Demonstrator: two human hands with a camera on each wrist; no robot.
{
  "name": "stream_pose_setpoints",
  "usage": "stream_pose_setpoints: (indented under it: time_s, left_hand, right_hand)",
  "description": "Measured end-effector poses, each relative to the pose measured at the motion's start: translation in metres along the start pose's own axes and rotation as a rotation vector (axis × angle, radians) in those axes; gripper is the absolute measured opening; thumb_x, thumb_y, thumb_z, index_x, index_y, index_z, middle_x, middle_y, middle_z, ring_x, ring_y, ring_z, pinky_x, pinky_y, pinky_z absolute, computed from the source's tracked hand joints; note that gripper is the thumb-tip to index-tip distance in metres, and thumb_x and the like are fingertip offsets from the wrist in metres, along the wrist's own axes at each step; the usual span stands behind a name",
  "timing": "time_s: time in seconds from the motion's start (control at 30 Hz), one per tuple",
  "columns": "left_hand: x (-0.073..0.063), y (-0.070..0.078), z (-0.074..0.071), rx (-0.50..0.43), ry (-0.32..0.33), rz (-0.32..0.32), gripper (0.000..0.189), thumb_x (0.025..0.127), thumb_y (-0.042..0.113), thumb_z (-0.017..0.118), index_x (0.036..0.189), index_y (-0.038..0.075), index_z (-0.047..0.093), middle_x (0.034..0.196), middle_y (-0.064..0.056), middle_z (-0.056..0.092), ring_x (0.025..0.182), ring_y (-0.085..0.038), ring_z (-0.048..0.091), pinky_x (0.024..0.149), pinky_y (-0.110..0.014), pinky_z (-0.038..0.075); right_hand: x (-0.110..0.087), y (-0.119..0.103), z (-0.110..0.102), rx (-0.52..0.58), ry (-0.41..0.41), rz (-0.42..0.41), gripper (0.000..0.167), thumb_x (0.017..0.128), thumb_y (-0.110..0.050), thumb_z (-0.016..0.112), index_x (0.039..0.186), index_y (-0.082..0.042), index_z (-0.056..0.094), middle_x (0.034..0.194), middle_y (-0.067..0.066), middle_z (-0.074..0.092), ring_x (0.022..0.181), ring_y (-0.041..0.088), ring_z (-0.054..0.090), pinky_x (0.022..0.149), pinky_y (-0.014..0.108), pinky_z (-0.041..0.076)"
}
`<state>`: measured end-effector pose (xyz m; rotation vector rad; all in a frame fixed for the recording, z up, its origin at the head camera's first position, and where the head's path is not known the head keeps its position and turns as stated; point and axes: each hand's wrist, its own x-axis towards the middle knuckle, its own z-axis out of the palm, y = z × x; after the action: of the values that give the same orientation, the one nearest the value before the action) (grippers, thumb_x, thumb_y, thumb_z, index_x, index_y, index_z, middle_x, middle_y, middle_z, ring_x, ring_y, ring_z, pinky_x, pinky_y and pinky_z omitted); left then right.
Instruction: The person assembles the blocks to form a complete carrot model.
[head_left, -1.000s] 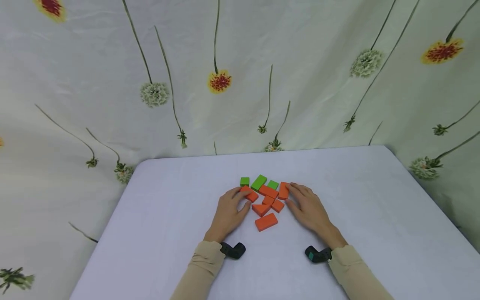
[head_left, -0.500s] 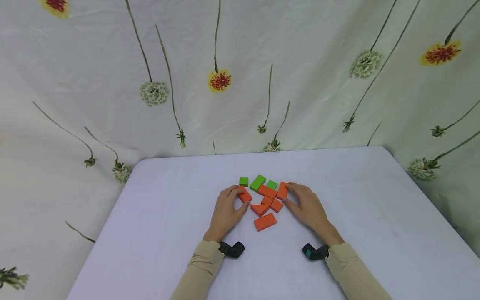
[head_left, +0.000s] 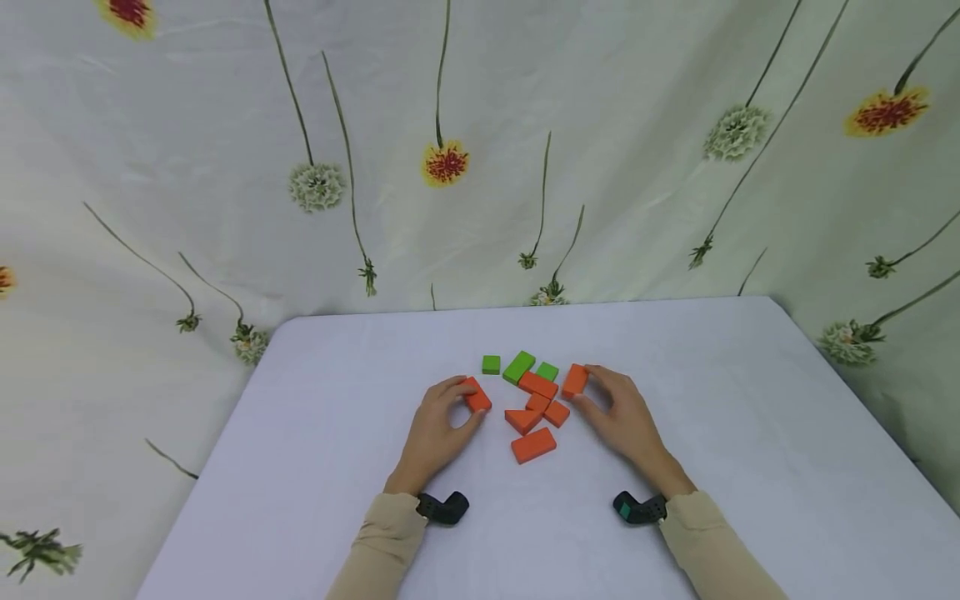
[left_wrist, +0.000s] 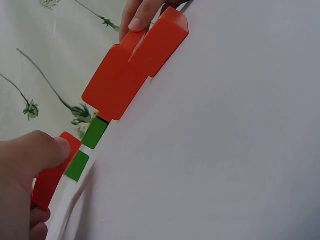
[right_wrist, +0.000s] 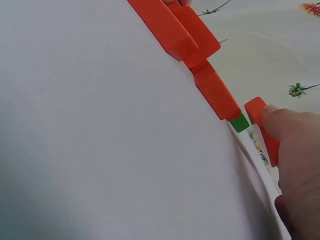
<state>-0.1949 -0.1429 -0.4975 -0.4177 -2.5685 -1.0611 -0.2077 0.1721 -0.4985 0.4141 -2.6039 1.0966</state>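
Observation:
At the left of a cluster of blocks, my left hand (head_left: 435, 429) pinches an orange rectangular block (head_left: 477, 394) between thumb and fingers. The left wrist view shows the thumb on one face of this block (left_wrist: 50, 177). On the cluster's right, my right hand (head_left: 626, 421) pinches another orange rectangular block (head_left: 575, 381), its thumb pressing the near side in the right wrist view (right_wrist: 265, 122). Between the hands lie an orange rectangular block (head_left: 537, 384), small orange pieces (head_left: 557, 413) and an orange wedge-shaped block (head_left: 522, 421).
Behind the orange pieces sit a green cube (head_left: 491, 364), a longer green block (head_left: 519, 367) and a small green block (head_left: 547, 371). Nearer me, an orange block (head_left: 533, 446) lies apart. All are on a white table (head_left: 300, 467) before a flowered cloth (head_left: 615, 167).
My left hand has drawn its orange block leftward, away from the cluster. The right hand has shifted its block slightly right, opening a gap beside the middle orange block.

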Motion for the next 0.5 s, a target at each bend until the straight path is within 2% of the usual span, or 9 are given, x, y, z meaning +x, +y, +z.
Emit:
stream_pose_setpoints:
  time_s: [0.13,0.23,0.5]
  left_hand:
    - [-0.004,0.001,-0.01,-0.097,0.006,-0.031,0.034,0.088,0.021,0.084,0.12,0.019,0.073,0.136,-0.003,0.066,0.129,-0.026,0.059,0.109,-0.046,0.052]
    - [-0.007,0.006,-0.017,-0.137,-0.017,-0.059,0.038,0.087,0.021,0.084,0.123,0.02,0.072,0.137,-0.001,0.066,0.13,-0.024,0.06,0.11,-0.047,0.051]
    - [-0.026,0.022,-0.026,-0.152,-0.15,-0.073,0.041,0.088,0.027,0.084,0.127,0.024,0.071,0.141,0.01,0.062,0.138,-0.017,0.053,0.114,-0.046,0.048]
  right_hand:
    - [-0.003,-0.001,-0.003,0.032,0.025,0.006,0.056,0.094,-0.022,0.077,0.143,-0.005,0.058,0.142,0.018,0.061,0.133,0.039,0.054,0.107,0.057,0.051]
    - [-0.006,-0.003,-0.004,0.051,0.044,-0.005,0.055,0.093,-0.019,0.078,0.143,-0.006,0.059,0.142,0.019,0.06,0.131,0.039,0.055,0.103,0.056,0.054]
    - [-0.018,-0.008,-0.006,0.093,0.056,-0.037,0.056,0.089,-0.016,0.082,0.141,-0.008,0.061,0.14,0.013,0.063,0.128,0.032,0.057,0.1,0.051,0.055]
